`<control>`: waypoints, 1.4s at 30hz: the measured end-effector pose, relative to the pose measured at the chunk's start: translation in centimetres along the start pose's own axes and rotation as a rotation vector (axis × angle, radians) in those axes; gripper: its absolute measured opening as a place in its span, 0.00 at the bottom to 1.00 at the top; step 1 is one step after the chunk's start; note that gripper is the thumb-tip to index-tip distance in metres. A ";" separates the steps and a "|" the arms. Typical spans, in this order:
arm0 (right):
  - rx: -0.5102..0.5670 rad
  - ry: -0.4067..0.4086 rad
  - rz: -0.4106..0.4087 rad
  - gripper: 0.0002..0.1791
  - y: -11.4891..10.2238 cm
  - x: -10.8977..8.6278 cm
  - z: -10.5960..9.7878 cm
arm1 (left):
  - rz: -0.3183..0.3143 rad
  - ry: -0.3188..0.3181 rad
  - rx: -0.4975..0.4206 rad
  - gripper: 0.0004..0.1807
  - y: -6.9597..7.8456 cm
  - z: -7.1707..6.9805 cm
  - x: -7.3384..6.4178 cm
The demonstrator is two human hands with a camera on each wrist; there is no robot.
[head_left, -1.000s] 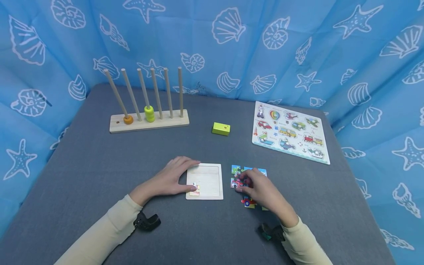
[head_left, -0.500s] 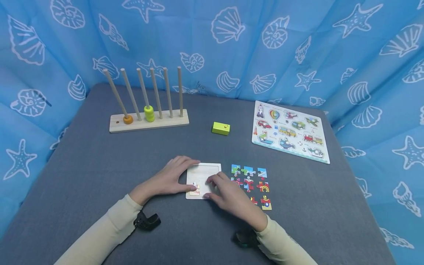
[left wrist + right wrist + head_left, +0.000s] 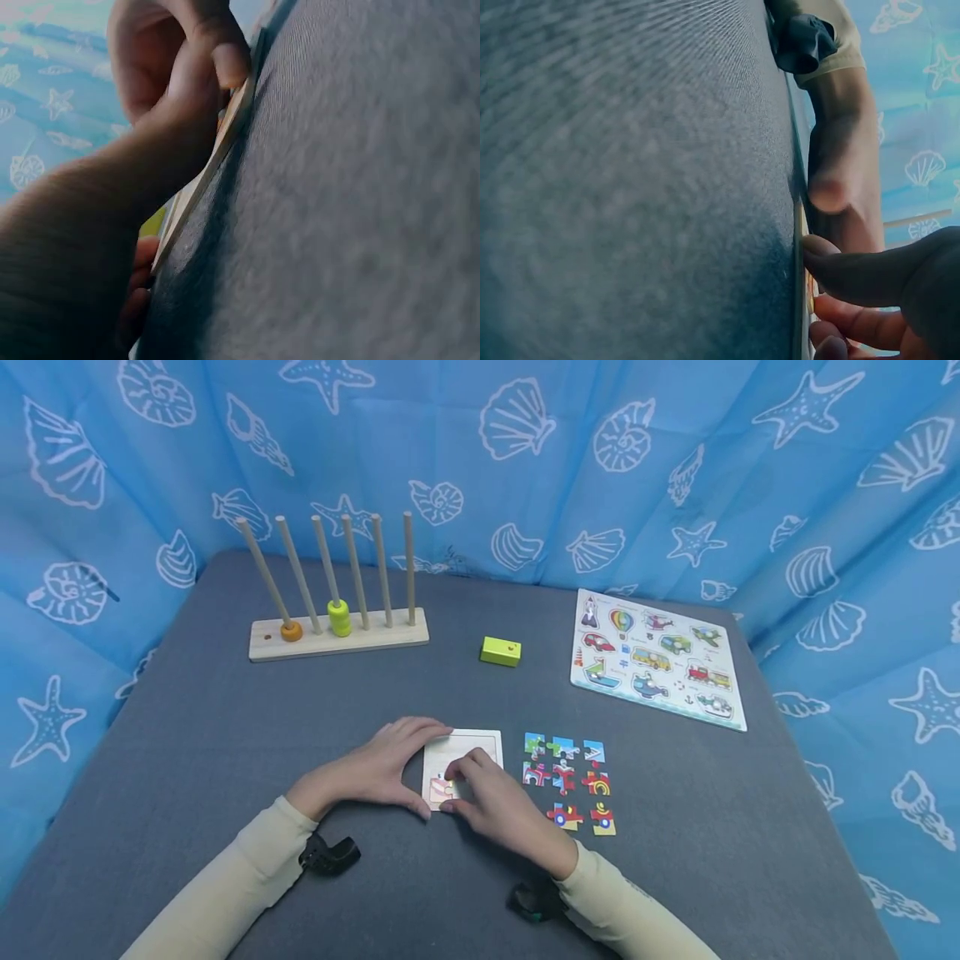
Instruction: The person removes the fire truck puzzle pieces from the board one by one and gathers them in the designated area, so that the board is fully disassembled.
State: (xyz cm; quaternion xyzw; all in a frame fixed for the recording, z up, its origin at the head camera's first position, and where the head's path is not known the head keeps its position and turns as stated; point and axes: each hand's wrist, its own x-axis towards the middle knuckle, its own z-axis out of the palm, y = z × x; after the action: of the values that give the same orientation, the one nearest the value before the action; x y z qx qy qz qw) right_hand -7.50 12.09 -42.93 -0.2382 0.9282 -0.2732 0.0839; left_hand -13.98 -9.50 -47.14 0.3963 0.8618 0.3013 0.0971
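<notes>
In the head view a shallow wooden puzzle tray (image 3: 480, 740) lies on the table, with a pale pinkish jigsaw piece (image 3: 440, 790) in its lower left corner. My left hand (image 3: 378, 764) is spread at the tray's left side, fingertips at the upper left rim and thumb just off the lower left corner. My right hand (image 3: 491, 793) reaches over the tray from the right. Its curled thumb and fingers pinch at the right edge of the jigsaw piece; an orange-yellow sliver of the piece (image 3: 811, 292) shows between them in the right wrist view.
Several colourful jigsaw pieces (image 3: 563, 777) lie in rows right of the tray. Behind stand a wooden peg rack (image 3: 337, 643) with beads, a lime-green block (image 3: 500, 652) and a vehicle picture board (image 3: 660, 660). A blue seashell curtain (image 3: 480, 468) hangs behind the table.
My right hand has moved left from the loose jigsaw pieces to the piece in the tray. My left thumb has slid down and off that piece.
</notes>
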 end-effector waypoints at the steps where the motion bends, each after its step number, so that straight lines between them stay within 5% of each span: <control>1: 0.005 -0.001 0.004 0.17 0.0 0.0 0.0 | 0.004 -0.014 0.007 0.59 0.0 0.0 0.0; 16: 0.149 0.098 0.055 0.05 -0.1 0.7 0.0 | -0.021 -0.045 0.021 0.58 0.3 -0.1 -0.3; 22: 0.245 0.098 0.043 0.05 0.0 0.4 -1.9 | -0.027 -0.046 0.022 0.57 0.3 -0.2 -0.2; 34: 0.319 0.101 0.338 0.07 4.5 -4.2 -7.3 | -0.036 -0.064 0.004 0.56 0.1 0.0 -0.1; 42: 0.384 -0.030 0.344 0.08 6.0 -6.6 -7.2 | -0.036 -0.071 -0.034 0.55 0.2 -0.2 -0.2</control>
State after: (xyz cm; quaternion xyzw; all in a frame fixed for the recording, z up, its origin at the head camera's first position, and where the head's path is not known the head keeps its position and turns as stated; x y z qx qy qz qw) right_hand -6.21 23.09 -39.98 -0.0606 0.8848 -0.4228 0.1864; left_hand -13.83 -9.60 -46.89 0.3896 0.8595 0.3000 0.1395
